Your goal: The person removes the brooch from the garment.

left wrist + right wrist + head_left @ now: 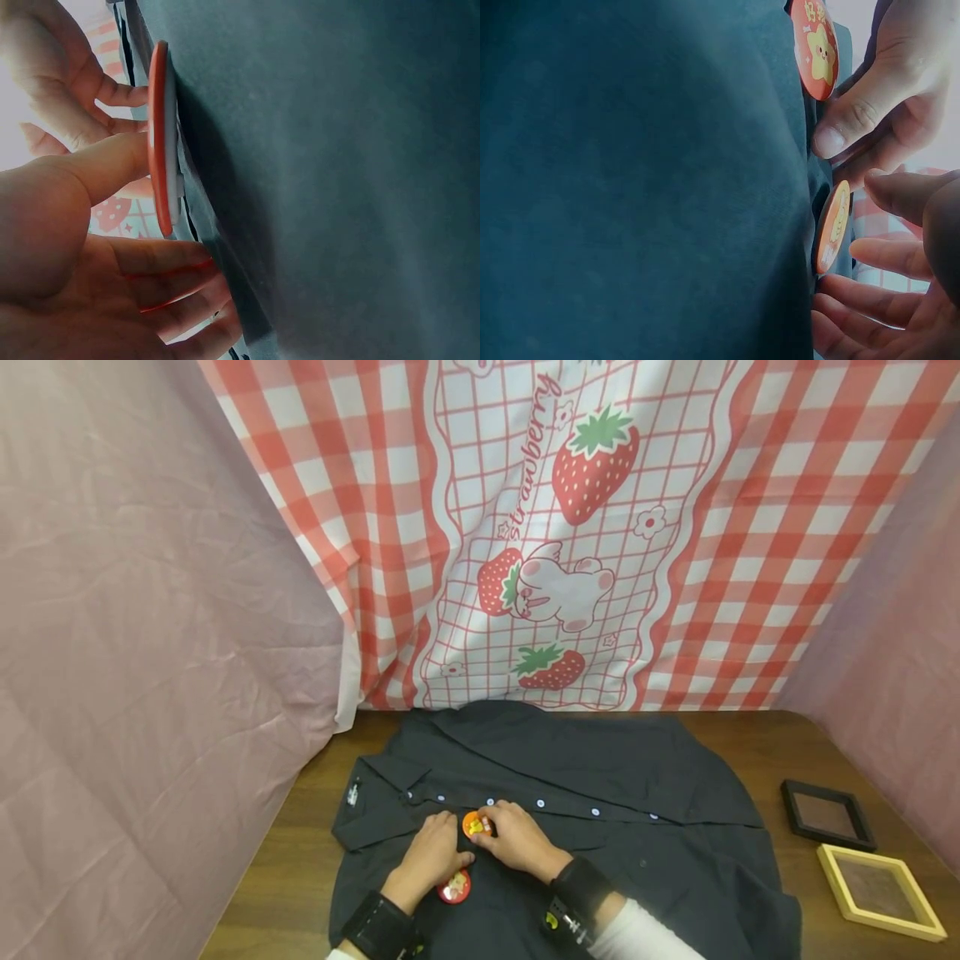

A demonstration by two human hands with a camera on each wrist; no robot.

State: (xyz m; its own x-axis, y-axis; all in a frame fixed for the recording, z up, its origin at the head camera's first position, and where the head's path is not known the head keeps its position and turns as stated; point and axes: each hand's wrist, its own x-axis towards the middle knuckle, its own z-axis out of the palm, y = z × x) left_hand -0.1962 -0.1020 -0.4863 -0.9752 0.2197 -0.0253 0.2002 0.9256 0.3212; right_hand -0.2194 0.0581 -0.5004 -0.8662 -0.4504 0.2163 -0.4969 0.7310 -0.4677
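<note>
A dark button-up shirt (637,868) lies spread on the wooden table. Two round badges are on its front: an orange one (472,824) near the button line and a red one (454,888) with a yellow star (821,56). My right hand (519,839) is at the orange badge's right edge, thumb and index fingertips spread at the badge, seemingly just over its face. My left hand (431,852) rests on the shirt between collar and badges, fingers extended along the cloth, thumb pressing the fabric just above the red badge. The badges' backs are mostly hidden.
A black frame (795,806) and a pale yellow frame (847,902) lie on the table (765,735) at the right. Behind the table hangs a red checked strawberry cloth (390,527). A pink cloth (187,652) hangs at the left.
</note>
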